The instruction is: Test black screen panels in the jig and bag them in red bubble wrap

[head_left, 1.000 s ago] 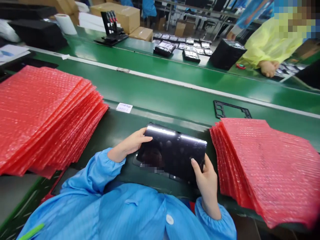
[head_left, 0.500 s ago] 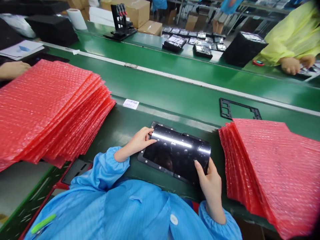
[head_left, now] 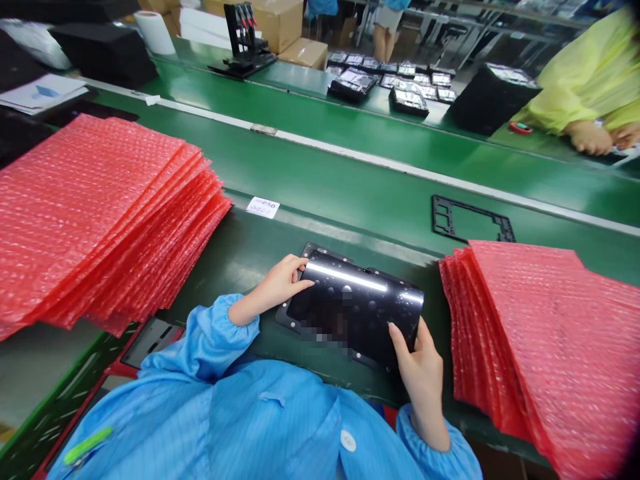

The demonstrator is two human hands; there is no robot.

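Red bubble-wrap bags [head_left: 105, 213] lie fanned in a deep stack at left, with a second stack of bags [head_left: 530, 347] at right. Between them, a glossy black panel [head_left: 360, 310] sits on a black carrier frame [head_left: 286, 316], on the dark green surface [head_left: 240, 267] directly in front of the person's blue smock [head_left: 255, 427]. The panel's lower middle is pixelated, so any marking there is hard to make out.

Both grips are closed on the panel. The left hand [head_left: 277, 287] curls over its left edge, while the right hand [head_left: 420, 373] pinches the lower right edge, thumb on the shiny face. Holding only the edges, as here, looks like the sound way to work: it should limit prints on the gloss, and even pressure from both hands should help keep the panel square to the carrier frame.

Against the frame from a second ago, the panel and hands barely differ, though the whole view has tilted slightly. A co-worker's hand that showed at far left is now out of view.

A loose open black frame [head_left: 443, 217] lies on the surface, upper right of the panel, near a small white label [head_left: 263, 207]. At upper right, a co-worker in a yellow gown [head_left: 575, 87] works with both hands [head_left: 590, 137] at the farther green bench.
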